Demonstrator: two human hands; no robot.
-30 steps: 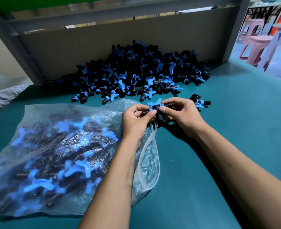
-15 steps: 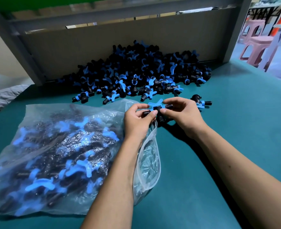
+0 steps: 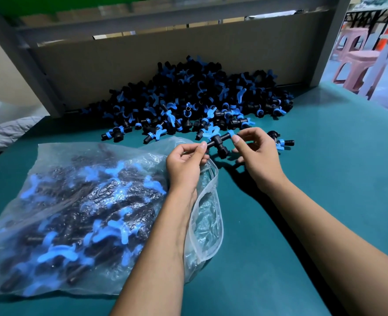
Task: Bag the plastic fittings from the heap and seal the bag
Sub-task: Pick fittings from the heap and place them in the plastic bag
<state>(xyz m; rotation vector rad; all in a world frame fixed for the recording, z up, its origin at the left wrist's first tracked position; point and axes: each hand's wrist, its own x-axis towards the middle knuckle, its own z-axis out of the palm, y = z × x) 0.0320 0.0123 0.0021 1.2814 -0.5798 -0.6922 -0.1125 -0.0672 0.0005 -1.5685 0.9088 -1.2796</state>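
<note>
A heap of black and blue plastic fittings (image 3: 195, 96) lies against the grey back panel. A clear plastic bag (image 3: 79, 210), holding several fittings, lies flat at the left with its mouth (image 3: 208, 215) open toward the right. Just above the bag's mouth, both hands hold one black T-shaped fitting (image 3: 218, 143) with blue wings. My left hand (image 3: 186, 163) pinches its left end. My right hand (image 3: 257, 153) pinches its right end. A stray fitting (image 3: 282, 141) rests on the table just right of my right hand.
The teal table (image 3: 325, 179) stretches to the right and front of the bag. A grey metal frame and cardboard panel (image 3: 165, 55) close off the back. Pink plastic stools (image 3: 357, 58) stand beyond the table's right edge. Grey quilted cloth (image 3: 3, 133) lies at far left.
The hands have drawn a little apart, so the T-shaped fitting between them now shows in full. The bag and the heap have not moved.
</note>
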